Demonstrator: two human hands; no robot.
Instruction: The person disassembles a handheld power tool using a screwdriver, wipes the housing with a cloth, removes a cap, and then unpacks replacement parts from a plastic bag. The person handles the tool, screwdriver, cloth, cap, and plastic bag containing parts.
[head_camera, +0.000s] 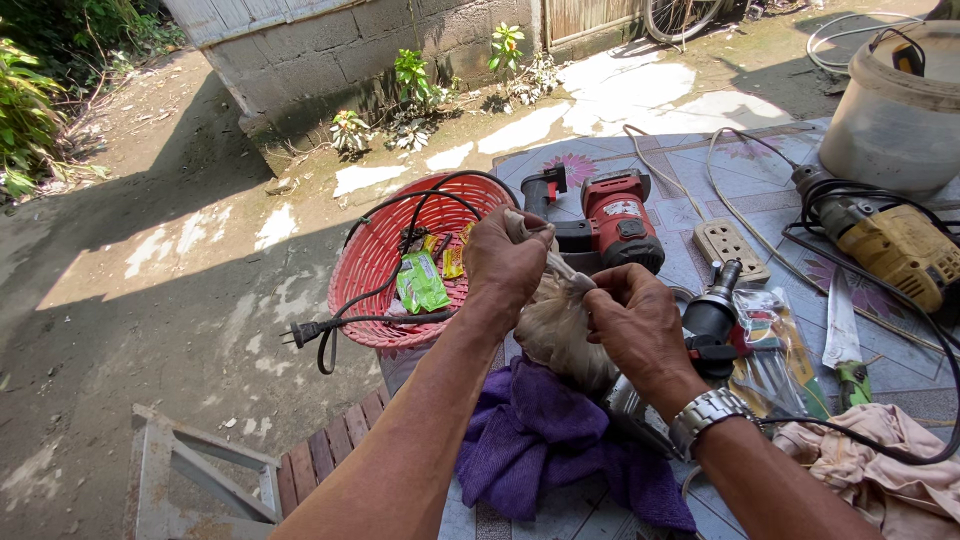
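Both hands work over the near-left part of the counter (700, 170), which carries a patterned cover. The left hand (505, 262) is closed around the twisted upper end of a pale cloth bundle (555, 325); the right hand (632, 325) is closed on the same bundle just below, fingers pinching the gathered neck. The bundle hangs between the hands, directly above a purple cloth (545, 440) and touching or just above a metallic object that is mostly hidden. Hazard 1: the purple cloth overhangs the near edge of the counter; a downward pull on the bundle could drag it and the hidden object off the edge. Hazard 2: the red plastic basket (385, 255) projects past the left edge, and a black power cord with plug (320, 330) dangles from it; a left forearm movement could snag the cord and tip the basket. Hazard 3: a red power tool (615, 215) stands just beyond the hands, and a dark tool (712, 310) lies just beside the right hand; a sudden release of the twisted cloth could knock either. Hazard 4: cables from the yellow drill (895, 250) and the white socket strip (730, 248) cross the counter near the right wrist and may catch the wristwatch (705, 415).
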